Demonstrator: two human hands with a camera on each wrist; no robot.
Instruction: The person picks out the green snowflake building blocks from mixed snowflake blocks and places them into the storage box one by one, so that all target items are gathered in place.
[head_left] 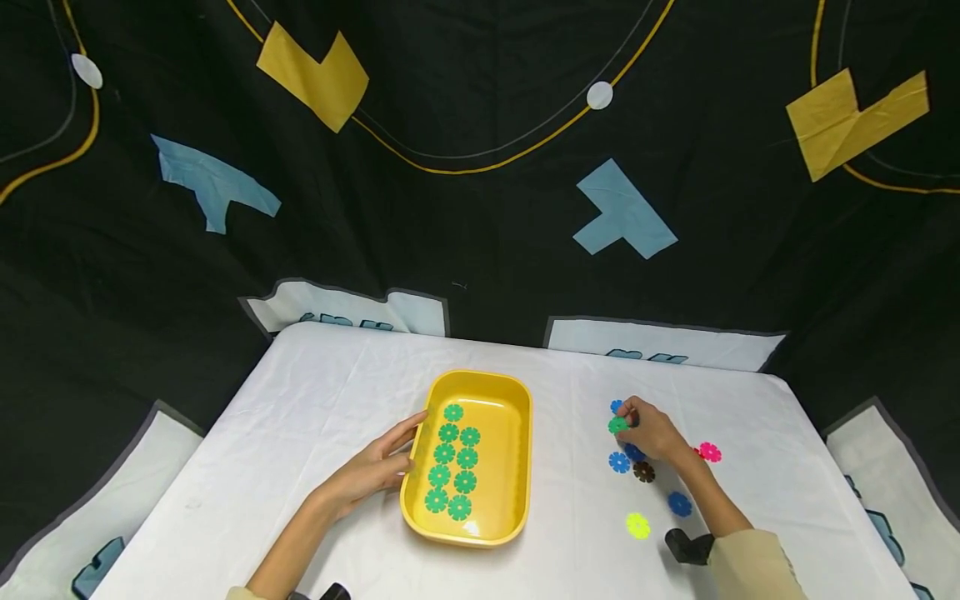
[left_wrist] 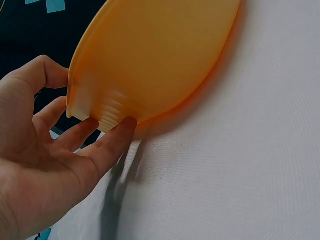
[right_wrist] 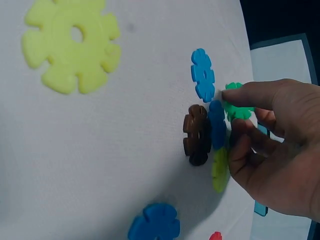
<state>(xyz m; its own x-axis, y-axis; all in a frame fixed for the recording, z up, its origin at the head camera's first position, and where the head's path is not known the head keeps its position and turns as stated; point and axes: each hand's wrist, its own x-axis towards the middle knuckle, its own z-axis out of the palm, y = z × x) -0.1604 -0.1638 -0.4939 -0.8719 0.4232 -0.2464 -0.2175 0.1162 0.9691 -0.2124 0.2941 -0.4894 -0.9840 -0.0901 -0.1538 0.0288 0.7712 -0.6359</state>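
My left hand [head_left: 365, 477] holds the left side of a yellow tray [head_left: 517, 467]. In the left wrist view its fingers meet the tray's outer wall [left_wrist: 150, 60] and rim. Several green flower-shaped discs [head_left: 444, 453] lie in two columns in the tray's left half. At the right, my right hand [head_left: 651, 429] pinches a green flower-shaped disc [head_left: 617, 425] between thumb and fingers. Close around that hand lie light blue discs [head_left: 619, 462], a dark blue disc [right_wrist: 217, 124] and a brown disc [right_wrist: 196, 134]. A yellow one [right_wrist: 219, 169] is partly hidden by the hand.
Nearer the front are a bright yellow disc [head_left: 638, 526] and a blue disc [head_left: 679, 503]. A pink disc [head_left: 709, 452] lies right of the right wrist, beside a partly covered red one. White cloth [head_left: 570, 500] covers the table; a black curtain [head_left: 480, 250] hangs behind it.
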